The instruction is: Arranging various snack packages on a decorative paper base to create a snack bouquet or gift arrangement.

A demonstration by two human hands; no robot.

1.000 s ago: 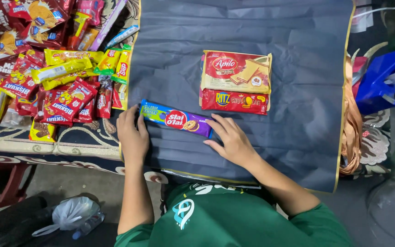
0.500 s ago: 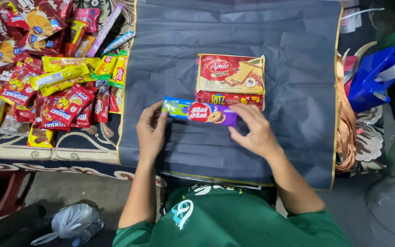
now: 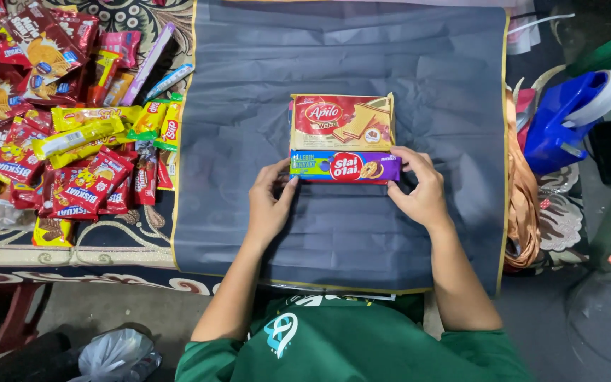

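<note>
Two packs already lined up mid-sheet: a red-and-tan wafer pack farther away and, touching its near edge, a long purple biscuit pack with a red oval label, gripped at its ends by left hand and right hand, fingers curled on it, not yet let go. Left of the sheet, well apart, a loose snack pile of red, yellow and pink wrappers, apparently unsorted; at right, a blue plastic jug.

One head-worn camera looks straight down, fairly near, over the dark cloth.
</note>
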